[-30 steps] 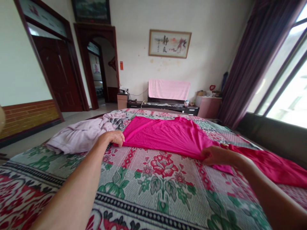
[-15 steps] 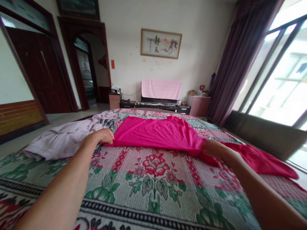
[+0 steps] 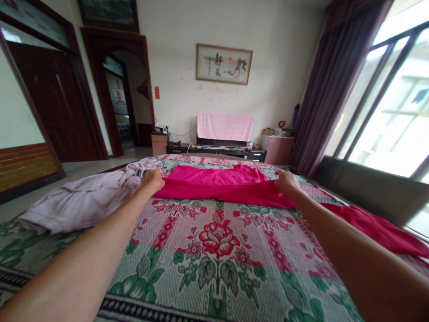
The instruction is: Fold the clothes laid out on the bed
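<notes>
A bright pink shirt (image 3: 221,191) lies across the flowered bedspread (image 3: 214,273), its near edge lifted and folded back over the rest. My left hand (image 3: 153,181) is closed on the left end of that edge. At the right end, my right hand (image 3: 286,181) grips the same edge, fingers wrapped in the cloth. Between the hands the fabric is stretched fairly straight, and the far part of the shirt lies flat behind it. My fingertips are partly hidden by the cloth and the backs of my hands.
A crumpled pale garment (image 3: 83,192) lies left of my left hand. Right of my right forearm lies a red garment (image 3: 375,223). Beyond the bed stands a low black cabinet (image 3: 214,151) with a pink cloth (image 3: 225,126) above it. A purple curtain (image 3: 325,89) hangs beside the window.
Both hands have moved away from me and up, carrying the shirt's near edge over the far part. The visible flat area of the shirt has become narrower.
</notes>
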{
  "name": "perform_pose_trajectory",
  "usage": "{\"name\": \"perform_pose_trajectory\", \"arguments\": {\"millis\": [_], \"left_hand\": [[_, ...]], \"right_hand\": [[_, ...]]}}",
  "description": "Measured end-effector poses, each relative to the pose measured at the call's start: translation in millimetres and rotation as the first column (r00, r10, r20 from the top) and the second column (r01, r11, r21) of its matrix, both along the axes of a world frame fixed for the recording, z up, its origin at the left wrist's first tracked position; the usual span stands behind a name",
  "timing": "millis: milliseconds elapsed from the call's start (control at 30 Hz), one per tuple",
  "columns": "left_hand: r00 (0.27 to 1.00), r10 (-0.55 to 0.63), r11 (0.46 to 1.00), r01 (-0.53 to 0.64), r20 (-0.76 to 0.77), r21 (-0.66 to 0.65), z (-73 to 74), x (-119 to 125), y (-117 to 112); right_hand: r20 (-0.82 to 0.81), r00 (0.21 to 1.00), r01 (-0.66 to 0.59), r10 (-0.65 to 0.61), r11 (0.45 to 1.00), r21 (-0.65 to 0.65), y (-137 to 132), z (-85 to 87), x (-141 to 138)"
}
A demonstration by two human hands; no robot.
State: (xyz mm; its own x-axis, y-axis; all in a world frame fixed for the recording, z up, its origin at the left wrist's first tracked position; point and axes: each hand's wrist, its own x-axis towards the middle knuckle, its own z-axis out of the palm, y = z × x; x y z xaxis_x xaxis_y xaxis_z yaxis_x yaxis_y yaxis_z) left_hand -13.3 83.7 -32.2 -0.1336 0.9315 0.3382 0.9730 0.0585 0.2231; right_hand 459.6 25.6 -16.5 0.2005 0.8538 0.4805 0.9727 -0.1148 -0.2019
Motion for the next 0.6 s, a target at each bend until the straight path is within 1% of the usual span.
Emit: {"name": "perform_pose_trajectory", "arguments": {"millis": [33, 100, 167, 200, 233, 300, 367, 400, 433, 533, 600], "left_hand": [[1.000, 0.013, 1.000, -0.012, -0.025, 0.027, -3.9, 2, -1], [0.997, 0.024, 0.999, -0.021, -0.073, 0.042, -11.9, 4, -7], [0.994, -0.048, 0.999, 0.049, -0.100, 0.016, -20.3, 4, -14], [0.989, -0.092, 0.996, 0.092, -0.112, -0.011, -24.7, 3, -17], [0.983, -0.134, 0.991, 0.130, -0.126, -0.038, -29.4, 1, -20], [0.970, -0.185, 0.981, 0.174, -0.157, -0.082, -39.7, -2, -24], [0.962, -0.205, 0.977, 0.191, -0.181, -0.090, -50.6, -6, -24], [0.959, -0.213, 0.976, 0.202, -0.189, -0.075, -55.8, -8, -23], [0.957, -0.221, 0.975, 0.215, -0.189, -0.052, -60.8, -10, -22], [0.955, -0.240, 0.968, 0.249, -0.176, 0.032, -72.6, -12, -15], [0.967, -0.196, 0.976, 0.209, -0.162, 0.063, -77.4, -12, -10]], "right_hand": [[-0.018, 0.998, 0.053, -0.053, 0.999, 0.004, 0, -2.5, -4], [-0.051, 0.987, 0.152, -0.153, 0.988, -0.024, -5, -8.9, -12], [-0.045, 0.988, 0.150, -0.150, 0.989, -0.019, -12, -16.7, -18], [-0.035, 0.990, 0.139, -0.138, 0.990, 0.009, -15, -21.4, -19], [-0.018, 0.995, 0.103, -0.103, 0.994, 0.046, -19, -26.5, -20], [0.025, 0.999, -0.031, 0.029, 0.996, 0.089, -25, -38.6, -20], [0.054, 0.982, -0.186, 0.184, 0.982, 0.040, -29, -52.2, -18], [0.067, 0.968, -0.243, 0.243, 0.970, -0.008, -30, -58.9, -18], [0.078, 0.958, -0.273, 0.276, 0.961, -0.054, -31, -65.3, -17], [0.111, 0.957, -0.254, 0.267, 0.960, -0.118, -30, -79.5, -16], [0.113, 0.968, -0.211, 0.224, 0.970, -0.120, -27, -84.1, -17]]}}
